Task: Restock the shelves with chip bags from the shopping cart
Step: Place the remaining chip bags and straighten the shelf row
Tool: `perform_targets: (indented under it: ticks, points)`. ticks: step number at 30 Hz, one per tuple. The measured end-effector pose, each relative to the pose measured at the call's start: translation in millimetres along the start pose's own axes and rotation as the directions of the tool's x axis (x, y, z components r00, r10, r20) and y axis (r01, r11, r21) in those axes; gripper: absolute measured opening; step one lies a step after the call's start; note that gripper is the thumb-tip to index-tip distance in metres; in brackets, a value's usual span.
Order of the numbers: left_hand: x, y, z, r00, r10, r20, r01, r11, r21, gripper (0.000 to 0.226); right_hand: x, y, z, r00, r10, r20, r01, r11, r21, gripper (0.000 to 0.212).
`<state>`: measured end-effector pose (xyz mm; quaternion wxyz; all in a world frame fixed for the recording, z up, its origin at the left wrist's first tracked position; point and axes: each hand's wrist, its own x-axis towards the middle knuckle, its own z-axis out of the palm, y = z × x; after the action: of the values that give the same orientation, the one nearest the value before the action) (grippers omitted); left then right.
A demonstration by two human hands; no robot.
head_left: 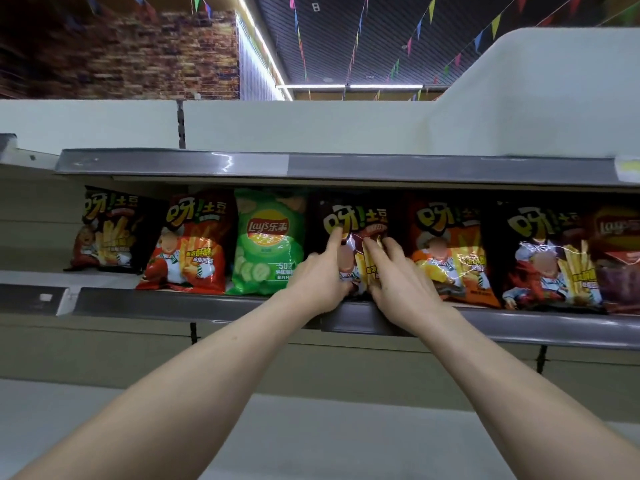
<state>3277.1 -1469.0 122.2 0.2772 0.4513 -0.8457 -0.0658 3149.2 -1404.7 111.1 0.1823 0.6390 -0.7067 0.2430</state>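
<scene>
A single view is supplied, taken by a wide-angle camera worn on the head. The lens is faced forward, almost squarely toward a shelf point(207, 304), which is seen at close range, within arm's reach. The forearms are caught entering from the two bottom corners, and the left hand point(320, 277) and right hand point(394, 278) are framed near the centre, against a dark chip bag point(356, 216). The ceiling point(346, 36) is taken in along the top, and straight edges are bowed toward the borders.
</scene>
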Motion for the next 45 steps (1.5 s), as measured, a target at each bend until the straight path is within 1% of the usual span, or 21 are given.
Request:
perform_targets:
  ticks: [3, 5, 7, 9, 12, 16, 19, 21, 23, 25, 26, 28, 29, 31, 33, 35, 37, 40, 41, 43, 45]
  points:
    - [-2, 8, -4, 1.000, -0.013, 0.002, 0.013, 0.995, 0.099, 0.091, -1, 4, 1, 0.999, 0.013, -0.033, -0.014, 0.999, -0.034, 0.071]
    - [1, 17, -7, 0.989, 0.063, -0.131, -0.039, 0.983, 0.179, 0.077, 1, 6, -1, 0.992, -0.010, -0.124, 0.005, 0.999, -0.037, 0.066]
    - [12, 21, -8, 0.944, 0.198, -0.263, -0.132, 0.960, 0.249, 0.064, 4, 5, 0, 0.987, -0.051, -0.153, 0.051, 0.999, -0.003, 0.062]
    - [24, 17, -8, 0.947, 0.232, -0.223, -0.166, 0.946, 0.279, 0.057, 5, 4, 4, 0.992, -0.076, -0.099, 0.081, 0.996, 0.040, 0.061]
    - [30, 6, 0, 0.974, 0.193, -0.116, -0.153, 0.947, 0.283, 0.047, 1, 6, 12, 0.996, -0.080, -0.043, 0.081, 0.996, 0.022, 0.058]
    - [29, 7, 1, 0.975, 0.185, -0.125, -0.136, 0.935, 0.329, 0.049, -2, 8, 10, 0.996, -0.093, -0.016, 0.093, 0.995, 0.036, 0.056]
    - [24, 24, -2, 0.960, 0.187, -0.206, -0.098, 0.920, 0.379, 0.055, -2, 15, -3, 0.993, -0.112, -0.048, 0.116, 0.990, 0.086, 0.047]
    - [21, 37, 1, 0.924, 0.255, -0.283, -0.139, 0.917, 0.373, 0.057, -3, 26, -13, 0.989, -0.101, -0.110, 0.111, 0.991, 0.081, 0.041]
    - [20, 53, 7, 0.883, 0.344, -0.318, -0.237, 0.914, 0.330, 0.058, -5, 40, -21, 0.981, -0.070, -0.182, 0.086, 0.993, 0.079, 0.037]
    - [22, 70, 14, 0.865, 0.409, -0.293, -0.334, 0.902, 0.274, 0.060, -6, 56, -28, 0.974, -0.004, -0.227, 0.019, 0.998, 0.063, 0.036]
    - [23, 77, 18, 0.866, 0.428, -0.258, -0.356, 0.891, 0.282, 0.062, -5, 64, -32, 0.971, 0.041, -0.234, -0.029, 0.998, 0.052, 0.039]
    - [24, 90, 28, 0.885, 0.434, -0.170, -0.339, 0.849, 0.405, 0.069, -3, 76, -36, 0.963, 0.144, -0.230, -0.132, 0.989, 0.066, 0.046]
    - [25, 95, 32, 0.903, 0.412, -0.121, -0.313, 0.825, 0.471, 0.073, -2, 81, -38, 0.956, 0.198, -0.217, -0.184, 0.979, 0.085, 0.050]
    - [27, 103, 40, 0.942, 0.335, -0.033, -0.266, 0.800, 0.538, 0.082, 3, 90, -37, 0.939, 0.300, -0.170, -0.278, 0.950, 0.144, 0.053]
    - [28, 107, 47, 0.958, 0.288, 0.021, -0.250, 0.794, 0.554, 0.089, 8, 97, -35, 0.917, 0.386, -0.103, -0.358, 0.907, 0.221, 0.055]
    - [29, 108, 56, 0.959, 0.282, 0.034, -0.253, 0.794, 0.552, 0.092, 11, 102, -31, 0.907, 0.420, -0.031, -0.397, 0.876, 0.275, 0.058]
    - [28, 106, 60, 0.953, 0.303, 0.009, -0.258, 0.795, 0.548, 0.087, 14, 103, -26, 0.922, 0.388, 0.008, -0.373, 0.880, 0.293, 0.057]
    - [29, 103, 56, 0.952, 0.306, -0.007, -0.257, 0.809, 0.528, 0.075, 16, 104, -20, 0.946, 0.322, -0.018, -0.308, 0.918, 0.251, 0.057]
    - [29, 104, 53, 0.951, 0.309, -0.023, -0.252, 0.814, 0.524, 0.070, 16, 104, -19, 0.948, 0.314, -0.041, -0.299, 0.930, 0.211, 0.056]
    - [32, 109, 42, 0.933, 0.343, -0.110, -0.244, 0.825, 0.509, 0.056, 14, 106, -14, 0.949, 0.295, -0.112, -0.283, 0.952, 0.117, 0.051]
    - [38, 119, 30, 0.898, 0.385, -0.214, -0.266, 0.861, 0.434, 0.040, 11, 106, -6, 0.944, 0.239, -0.229, -0.236, 0.971, 0.041, 0.040]
